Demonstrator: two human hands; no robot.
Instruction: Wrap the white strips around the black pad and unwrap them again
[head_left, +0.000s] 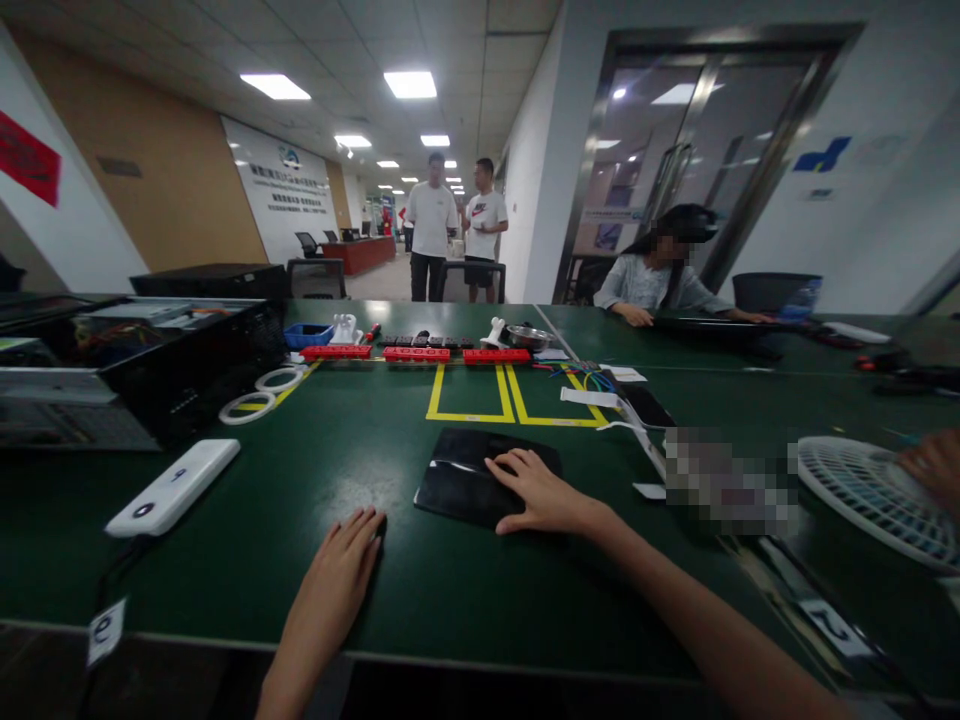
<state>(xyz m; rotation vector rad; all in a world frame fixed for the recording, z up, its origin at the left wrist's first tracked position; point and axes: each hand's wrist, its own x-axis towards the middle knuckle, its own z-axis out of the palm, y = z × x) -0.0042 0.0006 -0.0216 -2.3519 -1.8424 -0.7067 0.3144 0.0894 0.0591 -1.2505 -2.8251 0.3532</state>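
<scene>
A flat, glossy black panel (457,480) lies on the green table (420,610) in front of me. My right hand (540,492) rests on its right part with the fingers spread. To the left of the panel, my left hand (337,565) lies palm down on the bare table, its fingers stretched out and nothing in it. Beyond the panel, yellow tape outlines (471,418) mark the table.
An opened black computer case (195,370) stands at the left, near a white device (176,487) with a cable. Red strips (416,354) line the back. Wires and a white fan (870,490) are at the right. A person (660,270) sits across the table.
</scene>
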